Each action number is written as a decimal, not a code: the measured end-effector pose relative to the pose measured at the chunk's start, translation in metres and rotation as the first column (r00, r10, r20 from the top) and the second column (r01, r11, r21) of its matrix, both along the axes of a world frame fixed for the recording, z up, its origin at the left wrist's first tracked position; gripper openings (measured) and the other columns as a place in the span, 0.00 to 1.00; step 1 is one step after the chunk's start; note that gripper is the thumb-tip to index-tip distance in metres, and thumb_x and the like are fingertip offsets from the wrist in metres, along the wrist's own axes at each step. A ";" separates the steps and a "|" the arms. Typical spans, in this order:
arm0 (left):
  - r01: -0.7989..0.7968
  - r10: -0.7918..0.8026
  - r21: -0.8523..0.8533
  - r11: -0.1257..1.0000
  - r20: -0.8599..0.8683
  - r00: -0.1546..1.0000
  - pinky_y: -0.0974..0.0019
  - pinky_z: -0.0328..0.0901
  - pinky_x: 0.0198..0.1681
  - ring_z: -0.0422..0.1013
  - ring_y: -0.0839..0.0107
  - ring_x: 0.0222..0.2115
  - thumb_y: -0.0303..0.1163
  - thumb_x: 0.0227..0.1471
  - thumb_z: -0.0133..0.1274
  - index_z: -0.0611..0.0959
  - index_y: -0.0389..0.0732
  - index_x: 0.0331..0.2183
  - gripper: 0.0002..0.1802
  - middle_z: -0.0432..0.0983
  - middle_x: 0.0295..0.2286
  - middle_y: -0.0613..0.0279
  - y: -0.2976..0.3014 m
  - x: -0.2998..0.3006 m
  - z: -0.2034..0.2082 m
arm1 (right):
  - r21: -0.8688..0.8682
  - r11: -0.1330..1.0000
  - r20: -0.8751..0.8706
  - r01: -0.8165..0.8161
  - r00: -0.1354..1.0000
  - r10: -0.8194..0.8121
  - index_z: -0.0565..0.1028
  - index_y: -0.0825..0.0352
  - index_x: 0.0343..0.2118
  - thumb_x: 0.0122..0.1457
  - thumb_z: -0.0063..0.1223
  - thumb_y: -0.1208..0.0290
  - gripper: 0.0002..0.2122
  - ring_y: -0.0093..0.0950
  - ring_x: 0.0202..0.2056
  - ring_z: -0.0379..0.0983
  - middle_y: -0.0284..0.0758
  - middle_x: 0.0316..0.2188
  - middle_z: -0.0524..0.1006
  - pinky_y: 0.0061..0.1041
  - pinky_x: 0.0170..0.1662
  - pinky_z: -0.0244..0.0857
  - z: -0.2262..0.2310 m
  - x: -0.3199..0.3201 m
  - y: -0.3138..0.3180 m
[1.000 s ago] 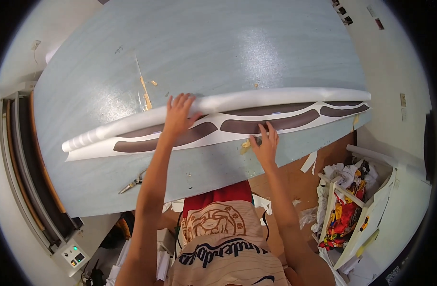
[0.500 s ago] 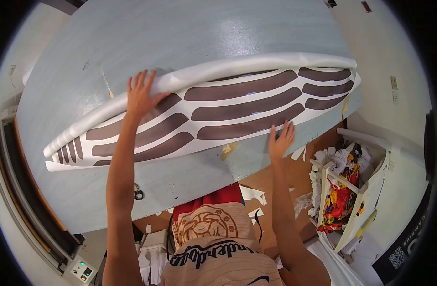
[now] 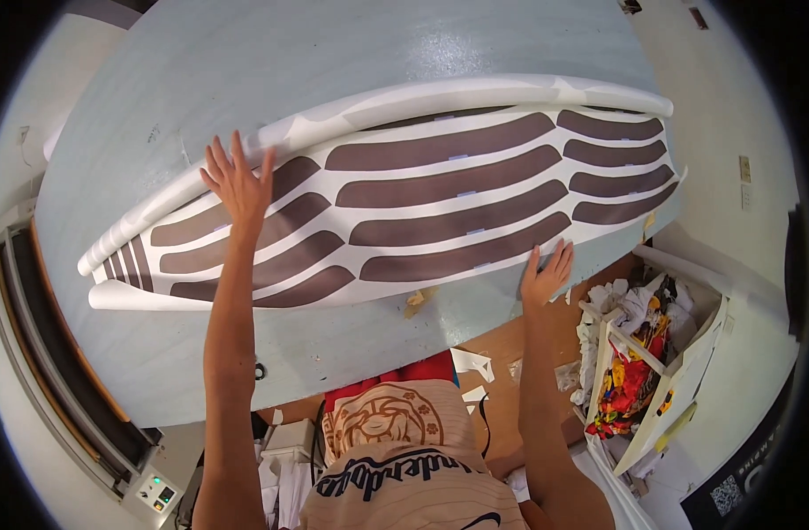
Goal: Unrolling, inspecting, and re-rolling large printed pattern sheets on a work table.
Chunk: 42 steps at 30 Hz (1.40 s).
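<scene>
Sheet (image 3: pixel 422 190): thin white paper or film, matt, with smooth dark brown stripes.
Roll (image 3: pixel 475 93): the same white stock, curled along the table's far edge.
Table (image 3: pixel 334 53): grey-blue painted top, speckled, slightly glossy.

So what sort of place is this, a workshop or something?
Probably a sign or vinyl-cutting workshop. A big white sheet with curved brown cut shapes lies unrolled on a wide grey worktable, both hands flat on it, and a bin of paper offcuts stands on the floor beside it.
</scene>
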State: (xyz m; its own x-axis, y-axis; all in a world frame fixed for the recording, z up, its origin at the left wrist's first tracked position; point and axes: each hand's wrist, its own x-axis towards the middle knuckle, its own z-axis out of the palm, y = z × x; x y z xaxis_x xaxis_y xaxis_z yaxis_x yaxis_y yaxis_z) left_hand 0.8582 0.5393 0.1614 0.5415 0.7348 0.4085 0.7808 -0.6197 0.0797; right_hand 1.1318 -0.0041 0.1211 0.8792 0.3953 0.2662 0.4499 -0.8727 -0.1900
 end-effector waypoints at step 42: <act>-0.903 0.721 -0.135 0.407 -0.560 0.408 0.32 0.59 0.61 0.52 0.40 0.68 0.37 0.45 0.64 0.70 0.51 0.65 0.44 0.48 0.70 0.42 -0.105 -0.385 0.008 | -0.092 0.996 -0.021 -0.009 1.000 0.007 0.65 0.66 0.68 0.70 0.49 0.48 0.31 0.48 0.69 0.56 0.49 0.70 0.59 0.53 0.67 0.51 0.002 0.000 -0.005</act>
State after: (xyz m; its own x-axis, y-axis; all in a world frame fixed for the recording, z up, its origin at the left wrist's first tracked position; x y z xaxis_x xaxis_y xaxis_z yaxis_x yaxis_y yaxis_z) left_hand 0.4732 0.4344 0.1689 -0.3895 0.9185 -0.0682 0.8891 0.3557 -0.2881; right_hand 1.1316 -0.0095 0.1231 0.8808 0.4241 0.2104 0.4536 -0.8833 -0.1182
